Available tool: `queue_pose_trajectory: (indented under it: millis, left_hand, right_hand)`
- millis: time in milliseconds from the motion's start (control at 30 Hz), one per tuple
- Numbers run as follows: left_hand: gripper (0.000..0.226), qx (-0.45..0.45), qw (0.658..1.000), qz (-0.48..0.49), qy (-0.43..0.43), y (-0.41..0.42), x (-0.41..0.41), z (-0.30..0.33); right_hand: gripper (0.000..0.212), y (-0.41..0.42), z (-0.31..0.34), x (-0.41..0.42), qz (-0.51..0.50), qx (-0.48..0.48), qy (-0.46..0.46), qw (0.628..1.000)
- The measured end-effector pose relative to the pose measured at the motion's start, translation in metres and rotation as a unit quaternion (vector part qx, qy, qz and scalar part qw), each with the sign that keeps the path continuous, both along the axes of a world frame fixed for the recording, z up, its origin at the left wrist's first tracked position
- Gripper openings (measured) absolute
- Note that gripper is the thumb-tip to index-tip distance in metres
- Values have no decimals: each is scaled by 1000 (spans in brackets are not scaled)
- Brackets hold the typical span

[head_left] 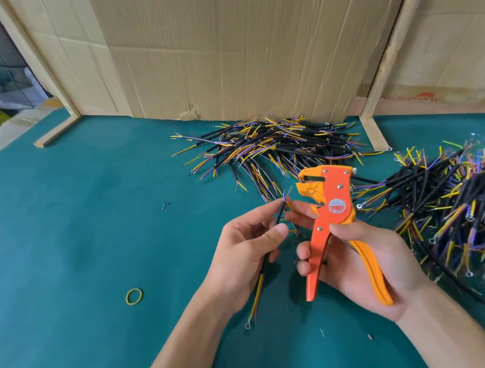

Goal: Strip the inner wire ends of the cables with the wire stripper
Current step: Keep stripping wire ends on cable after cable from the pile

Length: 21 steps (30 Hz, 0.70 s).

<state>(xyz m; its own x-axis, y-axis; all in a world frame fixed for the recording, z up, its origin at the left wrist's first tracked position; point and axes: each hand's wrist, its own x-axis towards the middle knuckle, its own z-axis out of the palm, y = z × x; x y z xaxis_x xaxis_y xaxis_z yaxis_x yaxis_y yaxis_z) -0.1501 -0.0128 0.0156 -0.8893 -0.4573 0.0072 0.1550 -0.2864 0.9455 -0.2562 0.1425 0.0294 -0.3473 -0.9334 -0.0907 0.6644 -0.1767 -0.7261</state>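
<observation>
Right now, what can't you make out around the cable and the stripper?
Head view only:
- Cable middle: hidden inside the left hand.
- Its upper wire tips: too small to tell whether they are stripped.
- Wire stripper handles: partly covered by the right hand.
- Right-hand cable pile: cut off by the frame edge.

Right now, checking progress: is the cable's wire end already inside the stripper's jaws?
No: the cable in the left hand stands clear of the wire stripper head.

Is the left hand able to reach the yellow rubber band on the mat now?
Probably not yet: the left hand is gripping a cable. The rubber band lies nearby on the bare mat, nothing blocking it, so it would be easy once the cable is released.
</observation>
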Motion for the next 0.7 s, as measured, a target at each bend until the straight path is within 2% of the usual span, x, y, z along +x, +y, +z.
queue_pose_trajectory:
  millis: [100, 267, 467, 600, 700]
  left_hand:
    - [40, 19, 1000, -19, 10, -1, 1, 1]
    - [39, 5, 999, 42, -2, 3, -2, 3]
    - [19, 6, 994, 110, -13, 3, -4, 0]
    - [13, 20, 980, 196, -11, -7, -4, 4]
    - [11, 37, 964, 264, -13, -18, -2, 4]
  right_hand:
    - [75, 0, 0, 2, 14, -25, -35, 999]
    - [72, -4, 1, 7, 27, -41, -33, 998]
    - [74, -6, 1, 11, 22, -18, -7, 1000]
    - [68, -4, 4, 9, 3, 32, 20, 999]
    - [61, -4, 6, 16, 61, 43, 28, 997]
